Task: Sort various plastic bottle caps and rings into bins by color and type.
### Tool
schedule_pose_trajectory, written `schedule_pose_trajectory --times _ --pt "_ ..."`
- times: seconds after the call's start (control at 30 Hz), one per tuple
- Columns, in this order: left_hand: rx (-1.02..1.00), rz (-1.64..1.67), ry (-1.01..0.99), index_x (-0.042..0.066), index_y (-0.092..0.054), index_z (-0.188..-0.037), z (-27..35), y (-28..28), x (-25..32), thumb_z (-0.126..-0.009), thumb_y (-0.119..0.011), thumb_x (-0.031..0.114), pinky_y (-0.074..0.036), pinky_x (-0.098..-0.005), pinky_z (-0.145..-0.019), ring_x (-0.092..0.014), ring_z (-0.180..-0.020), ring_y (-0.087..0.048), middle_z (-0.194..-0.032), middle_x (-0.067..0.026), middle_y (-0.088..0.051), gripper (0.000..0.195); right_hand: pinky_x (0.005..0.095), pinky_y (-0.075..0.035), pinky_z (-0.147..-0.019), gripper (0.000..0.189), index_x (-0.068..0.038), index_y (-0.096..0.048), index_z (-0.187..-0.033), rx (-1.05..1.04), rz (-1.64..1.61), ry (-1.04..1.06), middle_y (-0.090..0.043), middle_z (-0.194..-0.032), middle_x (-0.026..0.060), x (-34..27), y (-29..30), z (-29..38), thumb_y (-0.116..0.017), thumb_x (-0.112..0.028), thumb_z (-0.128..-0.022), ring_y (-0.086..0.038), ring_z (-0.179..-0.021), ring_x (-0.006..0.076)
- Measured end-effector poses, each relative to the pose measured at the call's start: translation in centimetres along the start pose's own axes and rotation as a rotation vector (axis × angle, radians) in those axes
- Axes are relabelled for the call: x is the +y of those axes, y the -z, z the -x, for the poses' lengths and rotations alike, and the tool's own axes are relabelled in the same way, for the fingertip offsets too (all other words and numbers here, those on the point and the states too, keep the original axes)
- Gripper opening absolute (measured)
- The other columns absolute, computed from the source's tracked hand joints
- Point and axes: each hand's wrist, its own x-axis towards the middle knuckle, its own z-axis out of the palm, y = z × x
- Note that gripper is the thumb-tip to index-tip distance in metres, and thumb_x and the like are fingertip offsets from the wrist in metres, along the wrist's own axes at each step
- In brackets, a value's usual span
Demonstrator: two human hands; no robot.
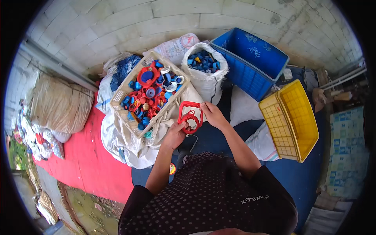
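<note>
Both my hands hold a red plastic bottle handle (201,119) with a ring at its lower end. My left hand (176,133) grips it by the ring, and my right hand (213,114) pinches the upper right corner of the loop. Left of and beyond my hands, a cream plastic crate (121,100) holds many red, blue and white plastic caps (148,101), tilted on crumpled white sacks. Past my hands stands an open white woven sack (205,85) with blue caps (202,61) inside.
An open blue plastic crate (246,79) and a yellow one (289,123) stand at the right, with filled white sacks (245,105) beside them. A large bundled sack (60,102) lies at the left by a red floor sheet (97,152). A block wall (176,20) rises behind.
</note>
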Motion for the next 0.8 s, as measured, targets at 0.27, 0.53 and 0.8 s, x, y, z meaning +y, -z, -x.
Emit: schedule_pose_trajectory --times 0.27,0.53,0.8 --pt "-0.094 0.049 0.061 0.003 -0.055 -0.116 -6.6 -12.1 -15.7 -0.094 -0.061 0.012 -0.042 -0.0284 -0.08 -0.015 -0.08 -0.048 -0.084 -0.001 -0.052 0.025 0.0277 -0.048 -0.061 0.046 -0.004 -0.04 -0.133 0.355 -0.169 -0.004 -0.053 -0.081 0.0027 6.6 16.1 12.5 -0.056 -0.032 -0.101 -0.053 -0.071 0.0097" --pt "-0.246 -0.137 0.202 0.005 -0.051 -0.135 -8.9 -21.1 -24.1 -0.092 -0.059 0.014 -0.044 -0.0289 -0.085 -0.013 -0.088 -0.055 -0.095 -0.0001 -0.059 0.044 0.0268 -0.052 -0.062 0.039 -0.006 -0.06 -0.121 0.259 -0.601 -0.123 -0.065 -0.1 0.0018 9.1 25.1 22.4 -0.05 -0.04 -0.103 -0.061 -0.082 0.0094" --pt "-0.114 -0.472 0.257 0.006 -0.052 -0.138 -14.2 -23.5 -25.4 -0.1 -0.056 0.02 -0.046 -0.0296 -0.092 -0.011 -0.105 -0.06 -0.117 -0.001 -0.065 0.04 0.0245 -0.05 -0.057 0.038 -0.002 -0.063 -0.12 0.45 -0.542 -0.093 -0.064 -0.088 0.0006 11.1 29.3 20.7 -0.052 -0.034 -0.103 -0.058 -0.07 0.008"
